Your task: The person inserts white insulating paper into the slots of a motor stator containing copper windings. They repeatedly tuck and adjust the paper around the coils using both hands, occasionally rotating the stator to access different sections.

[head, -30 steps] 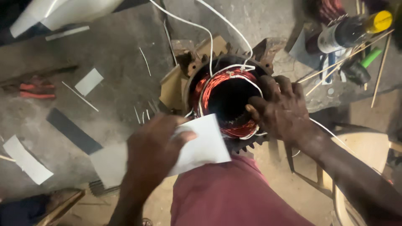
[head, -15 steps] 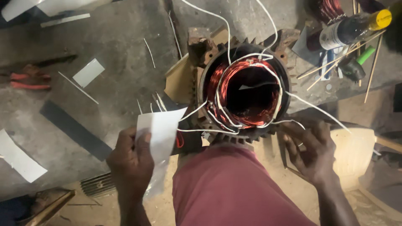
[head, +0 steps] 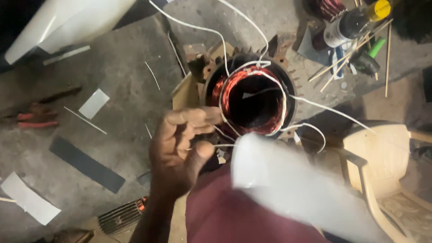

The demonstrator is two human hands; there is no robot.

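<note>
A motor stator (head: 288, 85) with copper windings (head: 226, 87) stands on the concrete floor in front of me, and several white leads (head: 333, 110) trail out of it. My left hand (head: 180, 150) is raised just in front of its near left rim, thumb pressed to curled fingers, with a thin white wire (head: 223, 145) running through the pinch. A blurred white sheet (head: 288, 180) sweeps across the lower right over my maroon-clad knee (head: 220, 216). My right hand is not visible; it may be behind the sheet.
Red-handled pliers (head: 33, 119), a black strip (head: 85, 164) and white paper pieces (head: 94, 103) lie on the floor at left. A bottle (head: 348, 24) and thin sticks (head: 346, 63) are at top right. A cream plastic chair (head: 387, 153) stands at right.
The white sheet left my left hand and now blurs across the lower right. My left hand rose to the stator's rim and pinched a wire. My right hand dropped out of sight.
</note>
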